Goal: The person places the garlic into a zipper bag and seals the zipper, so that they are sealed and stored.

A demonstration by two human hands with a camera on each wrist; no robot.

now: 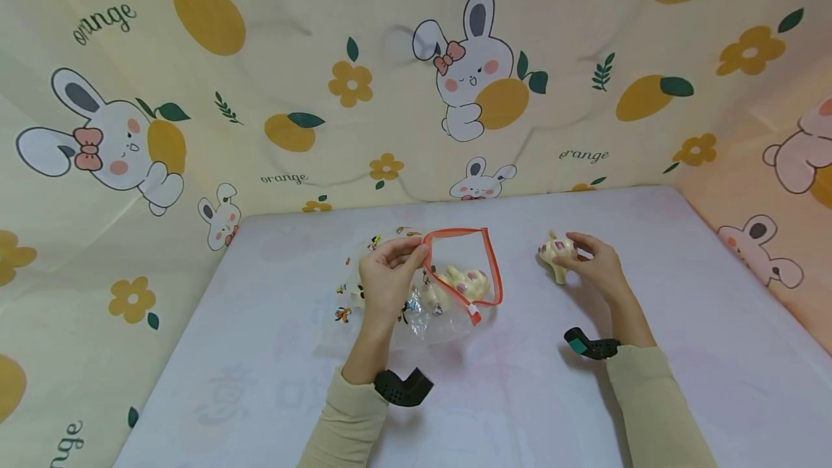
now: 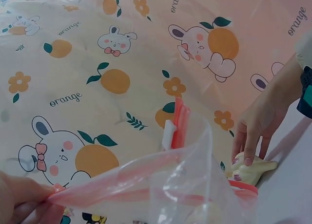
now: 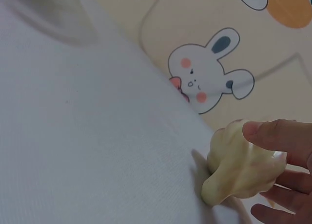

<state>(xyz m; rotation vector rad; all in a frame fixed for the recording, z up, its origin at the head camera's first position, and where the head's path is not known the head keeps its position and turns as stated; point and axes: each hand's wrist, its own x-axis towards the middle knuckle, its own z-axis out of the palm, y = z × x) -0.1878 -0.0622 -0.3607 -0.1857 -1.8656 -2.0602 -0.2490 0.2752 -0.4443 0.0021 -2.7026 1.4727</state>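
My left hand point(image 1: 388, 276) pinches the red zip edge of a clear plastic bag point(image 1: 416, 327) printed with small cartoon figures. The bag's mouth stands open, and its white slider point(image 2: 169, 134) shows in the left wrist view. Inside it lie cream figures with pinkish-purple patches point(image 1: 469, 282), partly hidden by the printed plastic. To the right of the bag, my right hand point(image 1: 599, 266) holds a similar glossy cream figure point(image 3: 243, 163) between thumb and fingers, low at the tabletop. Its exact kind cannot be made out; stubby limb-like parts stick out from it.
A pale cloth covers the table point(image 1: 273, 381). Behind and at both sides hangs a curtain point(image 1: 390, 13) printed with rabbits, oranges and flowers. Each wrist wears a black camera band, such as the left one point(image 1: 404, 388).
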